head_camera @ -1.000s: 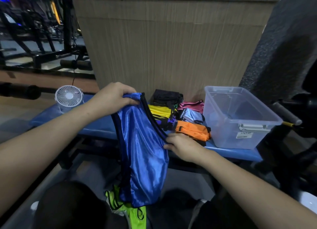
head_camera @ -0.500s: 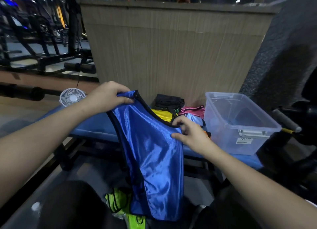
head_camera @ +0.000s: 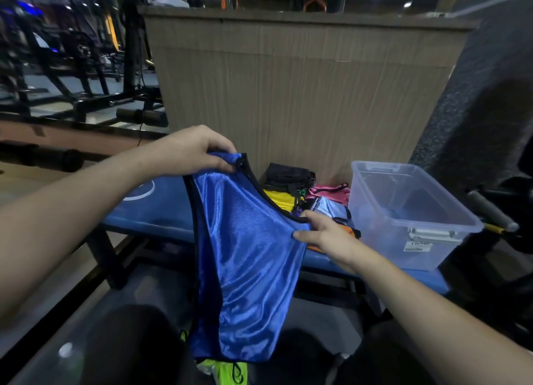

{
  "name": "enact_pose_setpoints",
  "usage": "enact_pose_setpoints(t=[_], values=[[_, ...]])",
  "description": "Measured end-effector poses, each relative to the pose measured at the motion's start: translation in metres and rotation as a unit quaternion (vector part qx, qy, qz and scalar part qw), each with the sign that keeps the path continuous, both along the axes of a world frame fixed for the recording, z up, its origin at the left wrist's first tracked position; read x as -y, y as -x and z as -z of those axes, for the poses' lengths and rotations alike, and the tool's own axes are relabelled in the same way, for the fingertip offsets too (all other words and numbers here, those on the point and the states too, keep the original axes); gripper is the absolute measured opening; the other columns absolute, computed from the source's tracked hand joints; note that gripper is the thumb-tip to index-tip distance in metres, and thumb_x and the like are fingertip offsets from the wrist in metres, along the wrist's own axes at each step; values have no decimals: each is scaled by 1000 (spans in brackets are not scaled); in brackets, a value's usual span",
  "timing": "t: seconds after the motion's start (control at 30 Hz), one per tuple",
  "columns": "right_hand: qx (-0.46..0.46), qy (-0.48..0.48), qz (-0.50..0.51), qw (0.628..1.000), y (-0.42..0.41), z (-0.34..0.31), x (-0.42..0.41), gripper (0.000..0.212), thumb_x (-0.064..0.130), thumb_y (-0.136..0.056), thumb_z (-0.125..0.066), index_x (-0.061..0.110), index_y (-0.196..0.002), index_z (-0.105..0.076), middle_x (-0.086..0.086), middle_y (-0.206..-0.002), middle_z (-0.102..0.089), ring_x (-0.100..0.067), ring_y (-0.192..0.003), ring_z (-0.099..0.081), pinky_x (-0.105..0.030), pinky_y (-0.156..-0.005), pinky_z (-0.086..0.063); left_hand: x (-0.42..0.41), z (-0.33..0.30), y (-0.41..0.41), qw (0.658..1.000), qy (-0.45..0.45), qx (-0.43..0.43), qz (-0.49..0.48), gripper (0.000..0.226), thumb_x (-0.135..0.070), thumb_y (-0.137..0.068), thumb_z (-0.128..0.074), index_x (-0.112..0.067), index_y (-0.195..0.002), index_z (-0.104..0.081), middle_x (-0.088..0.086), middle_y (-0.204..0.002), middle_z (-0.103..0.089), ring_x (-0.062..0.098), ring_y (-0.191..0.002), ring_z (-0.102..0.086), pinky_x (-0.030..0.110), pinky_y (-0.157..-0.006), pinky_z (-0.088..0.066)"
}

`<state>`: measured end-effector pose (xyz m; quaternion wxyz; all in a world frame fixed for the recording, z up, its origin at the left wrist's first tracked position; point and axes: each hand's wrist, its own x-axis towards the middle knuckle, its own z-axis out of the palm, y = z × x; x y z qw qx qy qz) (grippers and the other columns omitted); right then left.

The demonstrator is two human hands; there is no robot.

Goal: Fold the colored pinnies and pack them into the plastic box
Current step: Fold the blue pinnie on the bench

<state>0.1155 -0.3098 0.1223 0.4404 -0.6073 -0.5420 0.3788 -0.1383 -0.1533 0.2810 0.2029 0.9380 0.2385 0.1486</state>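
Your left hand [head_camera: 191, 151] is raised, fingers curled in a pinching grip on cloth, while your right hand [head_camera: 326, 234], lower and forearm outstretched, seems to pinch its edge between thumb and fingers.

A blue padded bench [head_camera: 161, 211] carries the items. Beyond the right-hand grip, a pile of folded pinnies [head_camera: 305, 200] is laid on it; a clear plastic box [head_camera: 403, 211] is set just right of the pile.
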Motion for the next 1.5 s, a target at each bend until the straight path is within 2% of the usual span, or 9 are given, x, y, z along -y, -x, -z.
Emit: enact_pose_setpoints(t=[0.1,0.2,0.37,0.6,0.9,1.1,1.2,1.27,1.5], values=[[-47,12,18,999,1,-1,-8,32,11,-88,-69,3,-112,-50,-10,-91,-53,-23,-86,-55,-41,-82,-43,-9,-4,-5,1000,2,1,-5,10,-22,-88,-75,-31,-89,-76,-16,-85,-74,2,-85,-68,24,-80,-51],[-38,11,8,999,-1,-4,-18,48,22,-74,-82,20,-115,-57,-11,-95,-56,-25,-89,-54,-50,-88,-45,-17,-9,-13,1000,10,1,-3,9,-22,-88,-75,-31,-90,-77,-15,-86,-74,1,-86,-68,24,-80,-51],[91,-79,-4,993,2,-10,-36,57,15,-81,-83,21,-130,-54,13,-130,-58,-1,-124,-53,-28,-110,-40,-29,-12,-27,1000,16,-2,-1,11,-24,-89,-73,-34,-94,-76,-20,-91,-74,-5,-88,-66,20,-79,-49],[224,-215,-17,950,16,4,-48,29,19,-82,-78,17,-110,-68,4,-102,-55,-5,-95,-56,-18,-87,-42,-39,4,-27,999,24,29,8,15,-17,-87,-74,-32,-92,-77,-14,-92,-75,4,-93,-69,44,-94,-54],[562,-149,-36,812,45,17,-26,40,38,-91,-62,25,-129,-60,-7,-116,-55,-32,-90,-66,-43,-65,-53,-25,10,-17,998,39,58,12,22,-8,-86,-73,-29,-89,-77,-14,-89,-75,3,-90,-69,26,-84,-54],[430,-122,34,894,68,8,-27,77,34,-88,-64,41,-150,-17,4,-143,-47,-35,-102,-65,-46,-78,-54,-17,19,-14,994,53,99,12,33,0,-75,-80,-25,-85,-60,-10,-70,-66,5,-73,-65,21,-73,-48],[315,-102,39,943,74,1,-33,90,29,-85,-70,46,-151,-10,5,-146,-50,-27,-113,-63,-44,-86,-54,-18,22,-12,996,19,88,7,42,-7,-73,-84,-22,-79,-46,3,-67,-52,17,-67,-54,29,-65,-43],[221,-95,13,971,76,-2,-36,92,24,-84,-72,46,-152,-13,8,-147,-49,-17,-124,-57,-40,-97,-51,-18,22,-11,997,3,70,22,41,-5,-75,-83,-23,-75,-46,1,-64,-55,5,-60,-49,16,-59,-39],[237,-158,13,959,81,3,-34,77,14,-90,-63,40,-152,-25,7,-136,-42,-12,-123,-50,-42,-99,-48,-20,28,-9,995,-12,87,44,25,1,-82,-75,-21,-83,-62,-15,-76,-71,-3,-75,-66,7,-72,-43]])
